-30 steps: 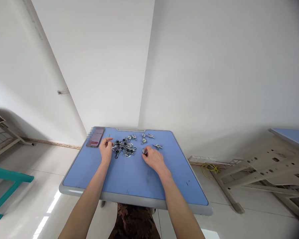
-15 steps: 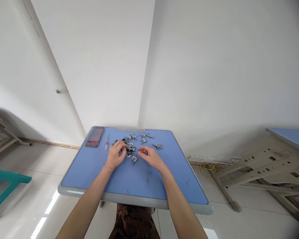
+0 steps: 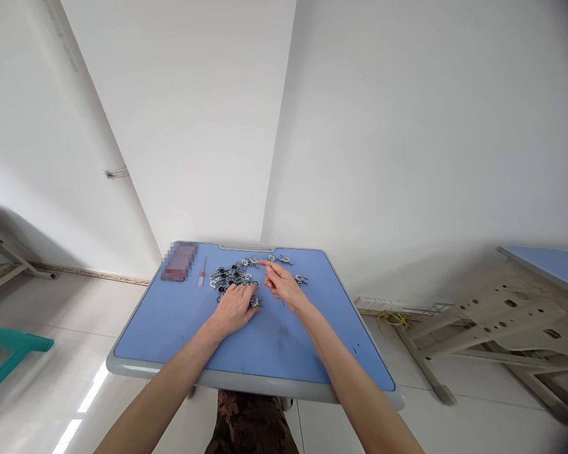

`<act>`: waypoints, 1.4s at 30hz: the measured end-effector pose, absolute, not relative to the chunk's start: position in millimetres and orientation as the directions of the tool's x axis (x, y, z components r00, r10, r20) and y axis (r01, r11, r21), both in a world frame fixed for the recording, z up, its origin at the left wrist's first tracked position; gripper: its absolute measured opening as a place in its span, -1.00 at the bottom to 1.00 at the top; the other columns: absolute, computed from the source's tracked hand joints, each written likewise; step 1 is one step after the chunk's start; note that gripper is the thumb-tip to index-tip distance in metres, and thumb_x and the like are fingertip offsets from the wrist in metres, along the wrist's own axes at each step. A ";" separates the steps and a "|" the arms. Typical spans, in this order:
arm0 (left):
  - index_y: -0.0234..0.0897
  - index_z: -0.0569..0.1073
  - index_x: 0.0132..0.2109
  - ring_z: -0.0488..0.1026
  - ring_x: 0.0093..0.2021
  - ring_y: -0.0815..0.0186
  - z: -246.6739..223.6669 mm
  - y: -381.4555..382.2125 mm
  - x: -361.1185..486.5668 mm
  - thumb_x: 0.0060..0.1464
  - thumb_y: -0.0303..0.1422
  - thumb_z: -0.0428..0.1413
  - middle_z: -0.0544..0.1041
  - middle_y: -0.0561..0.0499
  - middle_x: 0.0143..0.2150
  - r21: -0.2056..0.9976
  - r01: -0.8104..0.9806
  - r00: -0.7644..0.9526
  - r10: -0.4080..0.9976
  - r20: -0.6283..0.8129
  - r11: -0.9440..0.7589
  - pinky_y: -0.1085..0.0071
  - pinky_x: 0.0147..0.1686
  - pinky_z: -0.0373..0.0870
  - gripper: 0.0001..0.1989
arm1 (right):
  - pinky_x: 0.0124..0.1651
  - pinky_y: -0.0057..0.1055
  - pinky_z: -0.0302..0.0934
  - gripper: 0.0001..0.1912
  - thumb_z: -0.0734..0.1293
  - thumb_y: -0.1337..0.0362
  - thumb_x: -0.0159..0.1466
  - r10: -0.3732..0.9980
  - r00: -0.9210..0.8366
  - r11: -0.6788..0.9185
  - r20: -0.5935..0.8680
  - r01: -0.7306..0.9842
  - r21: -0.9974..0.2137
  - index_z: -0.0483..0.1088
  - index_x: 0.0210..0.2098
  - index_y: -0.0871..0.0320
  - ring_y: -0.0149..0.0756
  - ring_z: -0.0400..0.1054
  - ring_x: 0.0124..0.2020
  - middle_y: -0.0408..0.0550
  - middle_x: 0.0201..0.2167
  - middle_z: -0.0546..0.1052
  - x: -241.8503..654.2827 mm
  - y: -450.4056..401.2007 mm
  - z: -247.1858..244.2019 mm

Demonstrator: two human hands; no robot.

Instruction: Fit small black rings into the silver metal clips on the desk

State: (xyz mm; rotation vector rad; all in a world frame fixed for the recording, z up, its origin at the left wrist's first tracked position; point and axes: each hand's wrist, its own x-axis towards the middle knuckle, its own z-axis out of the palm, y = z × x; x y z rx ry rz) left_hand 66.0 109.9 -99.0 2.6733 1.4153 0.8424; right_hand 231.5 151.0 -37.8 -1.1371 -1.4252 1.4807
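A pile of small metal fittings with black round parts (image 3: 223, 275) lies on the blue tabletop (image 3: 170, 328). My left hand (image 3: 234, 307) rests over the near side of this pile, fingers stretched forward and thumb apart. Beside its thumb tip is one metal fitting (image 3: 255, 302), partly covered. My right hand (image 3: 284, 287) is just right of the pile, index finger pointing left and the other fingers curled in. A thin metal end shows below those curled fingers; the rest of that small metal fitting is hidden.
Loose fittings (image 3: 300, 279) lie right of the pile, and others (image 3: 280, 258) are near the back edge. A screwdriver (image 3: 202, 274) with a clear and red handle lies left, beside a blurred dark flat object (image 3: 180, 261). A white wall (image 3: 208, 157) stands behind the table.
My left hand has slid right and nearer over the pile, uncovering its left part. My right hand has moved slightly up and curled its fingers; the fitting that lay beyond it is out of sight.
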 end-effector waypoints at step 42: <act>-0.21 0.42 -0.23 0.39 -0.16 0.20 -89.5 109.8 61.7 0.05 -0.40 0.14 0.46 -0.02 -0.25 0.416 0.655 0.483 0.773 0.412 -0.631 0.27 -0.16 0.26 -0.90 | -0.42 -0.40 0.25 -0.67 0.28 -0.01 0.17 0.961 -0.117 0.257 0.252 0.025 -0.966 0.29 -0.26 0.11 -0.43 0.24 -0.55 -0.16 -0.45 0.37 231.3 135.5 -65.2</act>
